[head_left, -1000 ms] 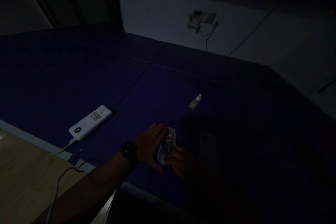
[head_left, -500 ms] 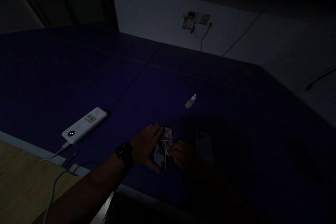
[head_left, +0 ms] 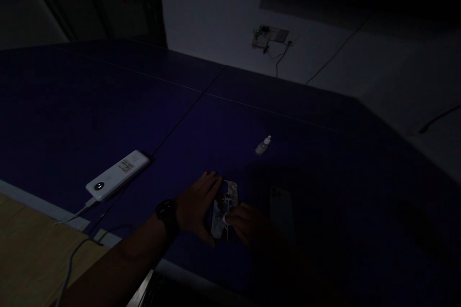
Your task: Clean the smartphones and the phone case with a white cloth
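Observation:
A phone case (head_left: pixel 219 218) with a pale and dark picture on it lies on the dark blue table in front of me. My left hand (head_left: pixel 197 206), with a black watch at the wrist, braces the case's left edge between thumb and fingers. Pinched in my right hand (head_left: pixel 247 223) is a small white piece (head_left: pixel 225 219), perhaps a wad or pad, pressed on the case's face. Shadow hides most of that hand. Just right of it lies a smartphone (head_left: pixel 282 208), camera side up. A small dropper bottle (head_left: pixel 263 146) with a white top is beyond the case.
A white power bank (head_left: pixel 117 176) with a lit round display lies at the left, its white cable (head_left: pixel 74 216) running over the table's front edge. A thin dark cord crosses the table. Wall sockets with wires (head_left: pixel 272 36) are at the back. The room is very dim.
My right hand has slid the white piece slightly down and left across the case. My left hand keeps its place on the case. The whole view has shifted a little.

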The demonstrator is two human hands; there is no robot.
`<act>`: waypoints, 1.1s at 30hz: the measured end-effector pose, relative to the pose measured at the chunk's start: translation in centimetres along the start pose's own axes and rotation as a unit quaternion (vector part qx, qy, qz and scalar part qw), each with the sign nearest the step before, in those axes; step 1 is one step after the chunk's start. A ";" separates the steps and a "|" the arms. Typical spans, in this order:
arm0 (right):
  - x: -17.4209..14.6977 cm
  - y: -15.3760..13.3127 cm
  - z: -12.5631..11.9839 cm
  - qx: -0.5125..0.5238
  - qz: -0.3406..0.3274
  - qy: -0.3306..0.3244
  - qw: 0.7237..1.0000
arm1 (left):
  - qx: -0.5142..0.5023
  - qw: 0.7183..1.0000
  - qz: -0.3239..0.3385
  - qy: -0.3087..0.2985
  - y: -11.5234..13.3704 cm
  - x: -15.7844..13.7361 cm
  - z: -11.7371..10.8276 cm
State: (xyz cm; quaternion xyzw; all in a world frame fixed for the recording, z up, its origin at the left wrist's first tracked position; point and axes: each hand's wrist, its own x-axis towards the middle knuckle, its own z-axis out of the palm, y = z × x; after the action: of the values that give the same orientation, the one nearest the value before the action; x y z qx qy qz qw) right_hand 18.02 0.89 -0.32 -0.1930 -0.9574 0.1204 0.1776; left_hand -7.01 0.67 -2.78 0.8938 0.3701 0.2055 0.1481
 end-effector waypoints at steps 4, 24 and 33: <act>0.7 1.3 -1.0 -0.001 0.043 0.034 0.998 | -0.017 1.000 -0.003 -0.006 -0.3 0.2 -0.2; 3.8 2.0 0.9 -0.039 0.052 -0.031 0.997 | -0.038 0.999 -0.006 0.015 -0.7 0.2 0.5; 4.1 2.2 0.5 -0.038 0.043 -0.024 0.998 | -0.034 0.999 -0.004 0.008 -0.6 0.2 0.4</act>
State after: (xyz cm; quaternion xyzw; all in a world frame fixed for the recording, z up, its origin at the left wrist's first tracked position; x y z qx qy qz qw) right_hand 14.99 4.52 -0.24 -0.2378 -0.9561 0.0960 0.1420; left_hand -7.04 1.19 -3.31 0.8853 0.3674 0.2243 0.1761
